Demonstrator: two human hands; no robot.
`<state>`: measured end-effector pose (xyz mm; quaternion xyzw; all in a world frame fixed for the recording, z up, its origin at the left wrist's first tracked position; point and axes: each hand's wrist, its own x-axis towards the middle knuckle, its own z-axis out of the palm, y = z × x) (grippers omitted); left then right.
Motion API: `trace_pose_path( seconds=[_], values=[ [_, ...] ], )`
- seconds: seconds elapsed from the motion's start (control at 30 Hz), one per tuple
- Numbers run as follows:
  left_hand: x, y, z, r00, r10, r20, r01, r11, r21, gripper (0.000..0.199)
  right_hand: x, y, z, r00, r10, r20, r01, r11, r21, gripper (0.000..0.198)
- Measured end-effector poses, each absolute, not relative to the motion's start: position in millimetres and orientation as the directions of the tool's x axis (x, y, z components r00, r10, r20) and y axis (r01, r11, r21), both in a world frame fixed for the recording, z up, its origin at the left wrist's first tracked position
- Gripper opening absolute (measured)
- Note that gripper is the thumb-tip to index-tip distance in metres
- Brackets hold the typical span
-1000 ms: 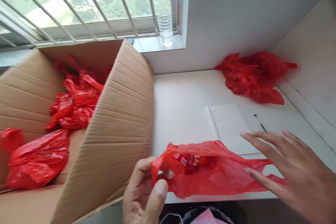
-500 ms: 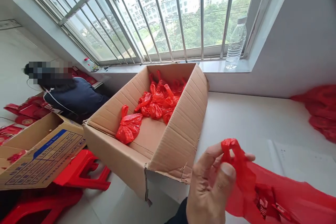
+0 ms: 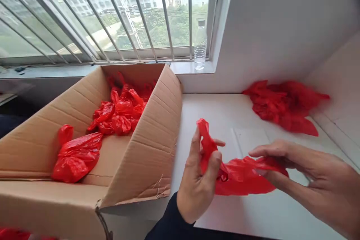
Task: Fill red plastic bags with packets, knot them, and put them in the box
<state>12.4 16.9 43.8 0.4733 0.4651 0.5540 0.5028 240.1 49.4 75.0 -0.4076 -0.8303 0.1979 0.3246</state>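
Observation:
A red plastic bag [image 3: 242, 176] is stretched between my two hands over the white tabletop. My left hand [image 3: 198, 176] grips one handle loop, which sticks up past the fingertips. Its other end lies between the thumb and fingers of my right hand [image 3: 306, 176]. What is inside the bag is mostly hidden by the folds. Left of my hands stands an open cardboard box [image 3: 152, 135]. One knotted red bag [image 3: 78, 157] sits in its near part, and several more tied red bags [image 3: 123, 108] are heaped at its far end.
A crumpled pile of red bags [image 3: 281, 101] lies at the back right of the white table [image 3: 202, 101], against the wall. On the sill of the barred window stands a clear plastic bottle [image 3: 200, 50]. Something red shows below the box at bottom left.
My view has swung right, and the person at the left is almost out of frame. My right hand has come into view, holding the bag's other end. The bag now hangs between both hands.

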Motion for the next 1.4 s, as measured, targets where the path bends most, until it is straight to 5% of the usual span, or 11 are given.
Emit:
trace_pose_path(
  seconds=[0.1,0.3,0.37,0.53,0.67,0.83,1.03,1.1,1.17,1.27,1.4],
  values=[
    [13.4,19.3,45.8,0.094,0.995,-0.02,-0.111,0.03,0.993,0.044,230.7,55.2,95.0,-0.501,0.829,0.247,0.548,0.526,-0.651,0.025],
    [25.5,12.1,46.8,0.119,0.992,0.033,0.164,-0.052,0.985,0.046,198.7,52.9,113.7,-0.537,0.805,0.253,0.408,0.51,-0.758,0.018],
    [26.3,19.2,46.6,0.245,0.969,0.02,0.098,-0.045,0.994,0.022,193.2,52.4,112.2,-0.557,0.782,0.278,0.4,0.546,-0.736,0.02],
    [20.3,40.6,47.1,0.28,0.953,-0.115,-0.115,0.152,0.982,0.039,196.0,67.6,92.7,-0.488,0.812,0.321,0.521,0.566,-0.639,0.036],
    [14.4,45.8,40.9,0.253,0.952,-0.175,-0.183,0.225,0.957,0.034,203.2,76.0,79.4,-0.513,0.842,0.166,0.467,0.436,-0.77,0.015],
    [4.4,49.2,32.7,0.259,0.941,-0.217,-0.24,0.28,0.929,0.024,204.2,70.7,73.3,-0.535,0.833,0.141,0.382,0.388,-0.839,0.008],
    [-3.7,42.4,41.7,0.377,0.92,-0.107,0.02,0.107,0.994,0.003,194.3,84.8,40.6,-0.55,0.818,0.166,0.284,0.37,-0.884,0.034],
    [-5.3,39.4,36.8,0.341,0.94,-0.01,0.16,-0.048,0.986,0.028,191.6,89.1,29.0,-0.572,0.82,0.029,0.27,0.221,-0.937,0.033],
    [-6.4,37.8,24.9,0.269,0.946,0.179,0.327,-0.265,0.907,0.048,190.0,90.7,19.8,-0.542,0.837,-0.068,0.291,0.111,-0.95,0.034],
    [-6.7,37.4,2.3,0.269,0.843,0.465,0.452,-0.537,0.712,0.052,189.5,91.0,9.2,-0.597,0.79,-0.14,0.283,0.043,-0.958,0.031],
    [-7.9,37.1,-14.3,0.338,0.764,0.549,0.501,-0.64,0.582,0.053,192.4,91.9,1.8,-0.685,0.72,-0.114,0.224,0.06,-0.973,0.023]
  ],
)
